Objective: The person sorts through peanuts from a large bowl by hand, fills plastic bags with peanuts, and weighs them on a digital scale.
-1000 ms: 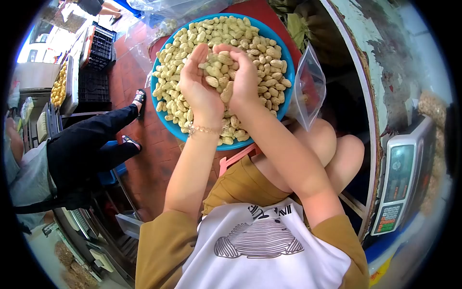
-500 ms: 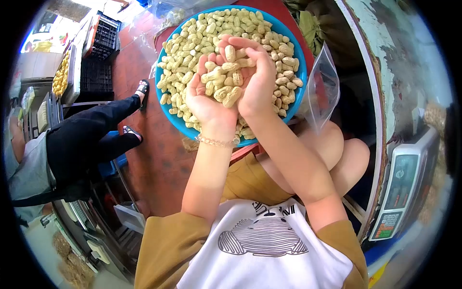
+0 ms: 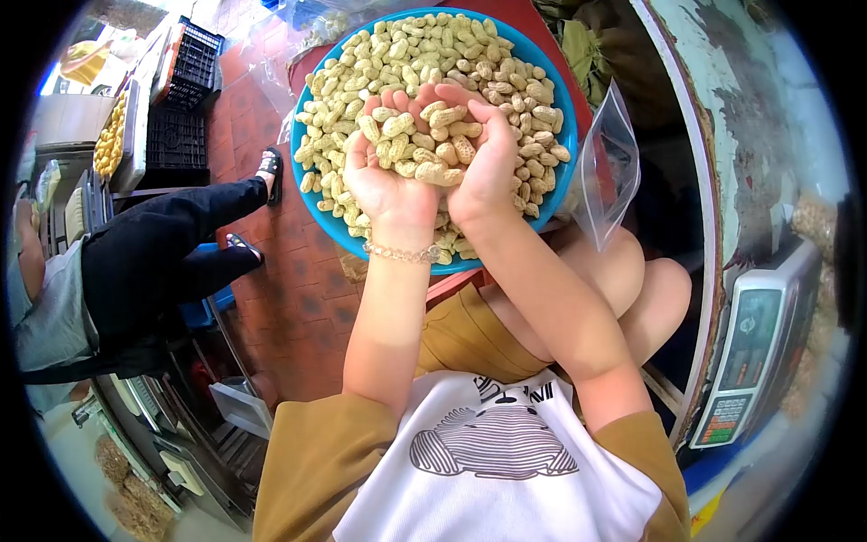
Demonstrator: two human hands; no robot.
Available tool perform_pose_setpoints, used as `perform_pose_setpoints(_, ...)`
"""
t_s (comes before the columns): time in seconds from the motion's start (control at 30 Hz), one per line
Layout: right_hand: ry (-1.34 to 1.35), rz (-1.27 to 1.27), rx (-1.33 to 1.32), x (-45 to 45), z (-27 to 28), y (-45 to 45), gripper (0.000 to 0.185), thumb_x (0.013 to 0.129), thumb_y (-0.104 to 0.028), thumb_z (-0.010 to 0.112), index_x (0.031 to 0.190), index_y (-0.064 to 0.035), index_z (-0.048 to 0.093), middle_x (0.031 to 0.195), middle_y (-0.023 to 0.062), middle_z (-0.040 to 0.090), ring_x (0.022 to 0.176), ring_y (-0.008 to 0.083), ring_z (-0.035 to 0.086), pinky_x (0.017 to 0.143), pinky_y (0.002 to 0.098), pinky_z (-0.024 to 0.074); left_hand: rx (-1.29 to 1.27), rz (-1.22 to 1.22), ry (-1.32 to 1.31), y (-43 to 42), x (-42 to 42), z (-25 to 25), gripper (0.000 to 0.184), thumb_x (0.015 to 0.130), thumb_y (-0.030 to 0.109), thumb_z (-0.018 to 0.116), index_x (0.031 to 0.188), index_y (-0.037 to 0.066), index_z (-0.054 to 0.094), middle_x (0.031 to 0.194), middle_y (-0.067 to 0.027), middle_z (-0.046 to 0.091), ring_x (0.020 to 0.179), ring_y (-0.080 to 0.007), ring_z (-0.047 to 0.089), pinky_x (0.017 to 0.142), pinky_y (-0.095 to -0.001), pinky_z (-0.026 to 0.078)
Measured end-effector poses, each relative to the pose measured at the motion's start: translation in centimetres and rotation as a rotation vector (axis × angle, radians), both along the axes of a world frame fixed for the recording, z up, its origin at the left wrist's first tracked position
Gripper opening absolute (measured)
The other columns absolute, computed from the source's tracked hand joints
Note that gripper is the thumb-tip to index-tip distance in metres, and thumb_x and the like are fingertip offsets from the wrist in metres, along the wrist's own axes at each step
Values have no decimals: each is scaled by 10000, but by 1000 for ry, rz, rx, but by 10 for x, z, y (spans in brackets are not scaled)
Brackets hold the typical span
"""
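Note:
A wide blue basin is heaped with unshelled peanuts. Over the near middle of the heap, my left hand and my right hand are cupped side by side, palms up. Together they cradle a pile of peanuts in the shell. The fingers curl upward around the pile, and the backs of both hands are hidden. A beaded bracelet circles my left wrist.
At the right of the basin stands a clear zip bag. A digital scale is at the far right. On the left, a person in dark trousers stands near black crates. Red tiles cover the floor.
My cupped hands have tilted and spread slightly, and the peanuts in them have shifted and rolled into a different arrangement. The basin stays in place.

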State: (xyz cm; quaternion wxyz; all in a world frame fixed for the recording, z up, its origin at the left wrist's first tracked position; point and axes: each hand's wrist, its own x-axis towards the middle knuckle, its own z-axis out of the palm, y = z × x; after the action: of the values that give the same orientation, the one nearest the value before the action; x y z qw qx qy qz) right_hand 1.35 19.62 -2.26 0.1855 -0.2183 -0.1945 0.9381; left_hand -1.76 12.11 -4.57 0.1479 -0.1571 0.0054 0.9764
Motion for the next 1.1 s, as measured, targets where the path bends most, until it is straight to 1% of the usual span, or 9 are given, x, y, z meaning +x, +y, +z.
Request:
perform_pose_setpoints(0.17, -40, 19, 70, -1, -11, -5, 262, 900, -131, 439, 1035, 4, 619, 1084, 111, 627, 1029, 185, 596, 951, 321, 476, -90, 11, -4, 5, -2, 9, 302, 980, 201, 390, 1146, 12, 557, 1184, -154, 632, 1086, -292, 616, 986, -465, 518)
perform_pose_setpoints(0.3, -35, 14, -158, 4, 2, -5, 253, 918, -164, 472, 1074, -8, 596, 1083, 102, 613, 1027, 190, 593, 958, 325, 479, -73, -1, -10, 14, -6, 20, 281, 985, 195, 377, 1129, 39, 562, 1191, -145, 629, 1125, -295, 606, 997, -475, 514)
perform_pose_setpoints(0.33, -34, 19, -212, 4, 4, -3, 255, 917, -172, 480, 1078, -10, 594, 1081, 105, 616, 1023, 194, 596, 961, 331, 481, -176, 31, -22, 20, -5, 27, 264, 980, 201, 392, 1100, 35, 559, 1182, -146, 627, 1131, -293, 598, 1003, -471, 510)
perform_pose_setpoints(0.4, -33, 32, -322, 6, 6, 1, 260, 917, -188, 495, 1085, -12, 589, 1077, 112, 623, 1015, 204, 601, 965, 343, 485, -170, 41, 7, 24, -5, 28, 263, 977, 206, 397, 1091, 32, 557, 1176, -147, 626, 1140, -294, 592, 1009, -470, 505)
perform_pose_setpoints(0.57, 0, 16, -273, 2, 0, 14, 269, 883, -171, 514, 1081, -10, 599, 1055, 135, 645, 986, 237, 617, 949, 375, 500, -239, 82, 19, 26, -2, 34, 276, 963, 209, 409, 1085, 12, 559, 1164, -152, 625, 1136, -301, 589, 1022, -456, 495)
perform_pose_setpoints(0.8, -2, -35, -267, 3, 12, 22, 278, 870, -156, 508, 1075, 2, 607, 1032, 151, 655, 987, 258, 621, 950, 391, 500, -478, 95, 80, 27, 9, 36, 284, 944, 196, 433, 1081, 6, 594, 1099, -124, 656, 1059, -287, 622, 955, -435, 517)
perform_pose_setpoints(0.9, -14, -43, -281, 4, 13, 23, 279, 875, -161, 507, 1073, 8, 605, 1034, 153, 655, 993, 261, 622, 952, 392, 502, -402, 51, 53, 27, 11, 35, 339, 936, 230, 451, 1094, -8, 635, 1095, -122, 661, 985, -242, 634, 922, -391, 524)
perform_pose_setpoints(1.0, -12, -53, -289, 5, 10, 23, 269, 887, -172, 504, 1060, 11, 599, 1032, 151, 652, 993, 261, 624, 949, 392, 508, -359, 96, -29, 32, 9, 38, 318, 927, 223, 457, 1072, 7, 640, 1070, -113, 665, 960, -236, 637, 916, -393, 526)
perform_pose_setpoints(1.1, -18, -83, -288, 5, 8, 26, 248, 897, -178, 500, 1032, 8, 596, 1025, 147, 648, 988, 258, 626, 947, 394, 514, -323, 45, 90, 36, 10, 34, 298, 931, 202, 422, 1062, 3, 601, 1066, -123, 659, 1009, -259, 632, 937, -429, 526)
